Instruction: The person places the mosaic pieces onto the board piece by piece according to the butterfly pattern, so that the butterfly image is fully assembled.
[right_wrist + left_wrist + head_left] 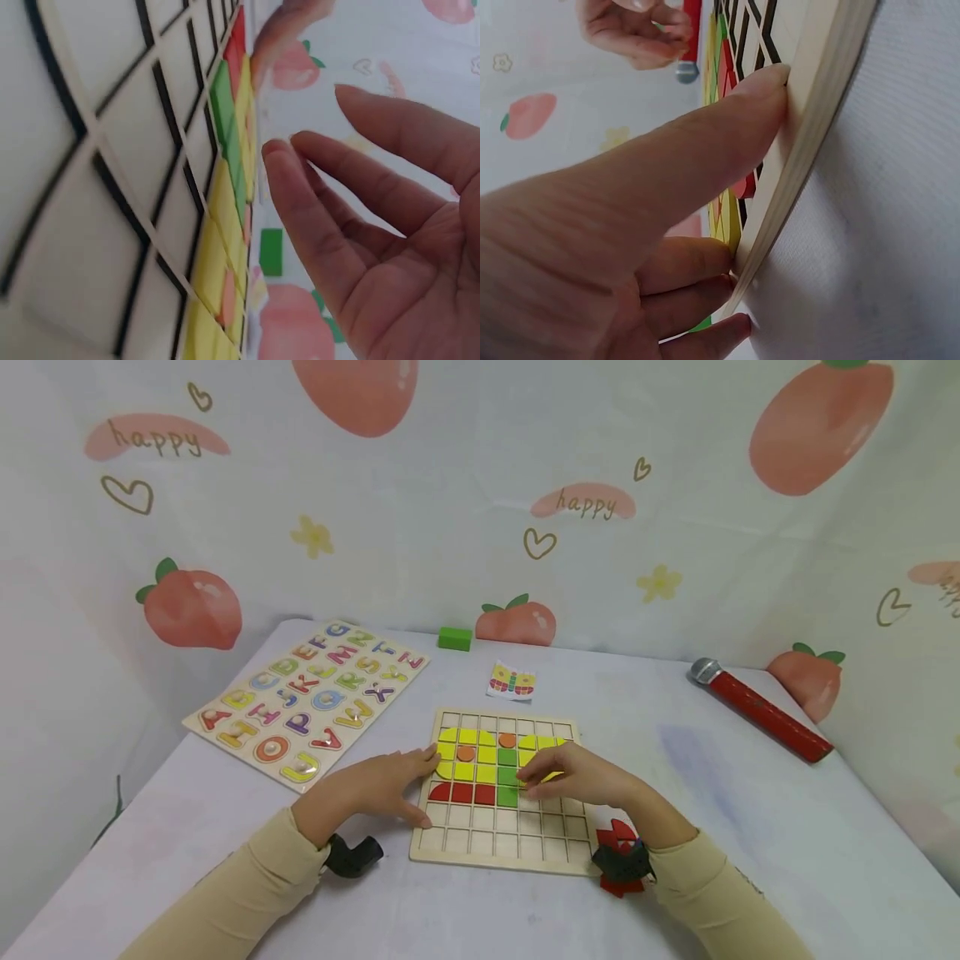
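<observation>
A wooden grid board (495,845) lies on the table with coloured tiles in its cells. Yellow tiles (465,772) form two groups, left and right, with an orange round tile (466,753) in the left one. Between them runs a column of green tiles (507,777) below another orange round tile (507,741). Red tiles (462,792) line a row at left. My left hand (371,787) rests on the board's left edge, thumb on the rim in the left wrist view. Over the green column hovers my right hand (581,775), its fingers (352,172) apart and holding nothing.
Loose red pieces (621,887) lie by the board's lower right corner, partly under the right wrist. Behind the board are a small pattern card (513,682) and a green block (455,639). An alphabet puzzle (258,752) lies at left, a red microphone (765,714) at right.
</observation>
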{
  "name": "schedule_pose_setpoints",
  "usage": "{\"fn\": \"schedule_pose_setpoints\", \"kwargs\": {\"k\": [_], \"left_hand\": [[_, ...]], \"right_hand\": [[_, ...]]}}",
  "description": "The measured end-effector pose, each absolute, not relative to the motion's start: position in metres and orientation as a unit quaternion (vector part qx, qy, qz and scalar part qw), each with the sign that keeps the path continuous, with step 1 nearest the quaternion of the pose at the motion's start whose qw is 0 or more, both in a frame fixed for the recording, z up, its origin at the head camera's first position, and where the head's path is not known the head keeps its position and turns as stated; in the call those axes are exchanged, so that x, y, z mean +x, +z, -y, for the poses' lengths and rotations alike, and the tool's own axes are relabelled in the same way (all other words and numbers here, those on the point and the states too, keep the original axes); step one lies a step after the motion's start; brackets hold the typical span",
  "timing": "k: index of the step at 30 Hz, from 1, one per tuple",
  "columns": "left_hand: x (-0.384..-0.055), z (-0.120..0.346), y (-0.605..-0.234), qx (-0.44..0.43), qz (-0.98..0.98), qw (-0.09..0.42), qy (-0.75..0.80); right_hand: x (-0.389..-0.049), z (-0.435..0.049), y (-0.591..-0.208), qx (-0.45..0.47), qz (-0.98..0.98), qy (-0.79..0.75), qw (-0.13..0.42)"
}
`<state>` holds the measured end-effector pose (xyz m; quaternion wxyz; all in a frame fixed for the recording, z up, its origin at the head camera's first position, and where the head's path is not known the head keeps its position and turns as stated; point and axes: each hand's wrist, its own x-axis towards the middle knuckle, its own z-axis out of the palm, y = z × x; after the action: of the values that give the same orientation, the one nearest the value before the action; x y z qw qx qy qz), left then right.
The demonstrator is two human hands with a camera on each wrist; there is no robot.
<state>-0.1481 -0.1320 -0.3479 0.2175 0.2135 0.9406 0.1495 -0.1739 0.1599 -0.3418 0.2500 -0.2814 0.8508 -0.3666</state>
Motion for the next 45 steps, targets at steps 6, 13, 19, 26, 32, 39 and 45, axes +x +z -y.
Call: {"fn": "schedule_pose_setpoints", "kwargs": {"k": [6, 13, 19, 26, 32, 39, 45], "left_hand": [[-0.149, 0.131, -0.347, 0.220, -0.939, 0.222, 0.146], [-0.150, 0.131, -0.347, 0.222, -0.940, 0.218, 0.141], [-0.150, 0.130, -0.347, 0.222, -0.939, 0.218, 0.147], [-0.148, 0.129, -0.346, 0.219, -0.940, 0.218, 0.146], [-0.148, 0.130, -0.346, 0.223, -0.939, 0.219, 0.146], [-0.147, 0.133, -0.345, 0.217, -0.938, 0.221, 0.153], [-0.148, 0.134, -0.346, 0.222, -0.935, 0.222, 0.164]], "right_hand": [[-0.168, -0.190, -0.329, -0.260, -0.849, -0.383, 0.255], [-0.155, -0.224, -0.329, -0.213, -0.863, -0.369, 0.270], [-0.145, -0.235, -0.342, -0.197, -0.873, -0.335, 0.294], [-0.139, -0.233, -0.351, -0.185, -0.889, -0.311, 0.280], [-0.140, -0.234, -0.351, -0.192, -0.887, -0.310, 0.282], [-0.155, -0.224, -0.347, -0.185, -0.870, -0.369, 0.269], [-0.175, -0.186, -0.347, -0.204, -0.864, -0.381, 0.258]]}}
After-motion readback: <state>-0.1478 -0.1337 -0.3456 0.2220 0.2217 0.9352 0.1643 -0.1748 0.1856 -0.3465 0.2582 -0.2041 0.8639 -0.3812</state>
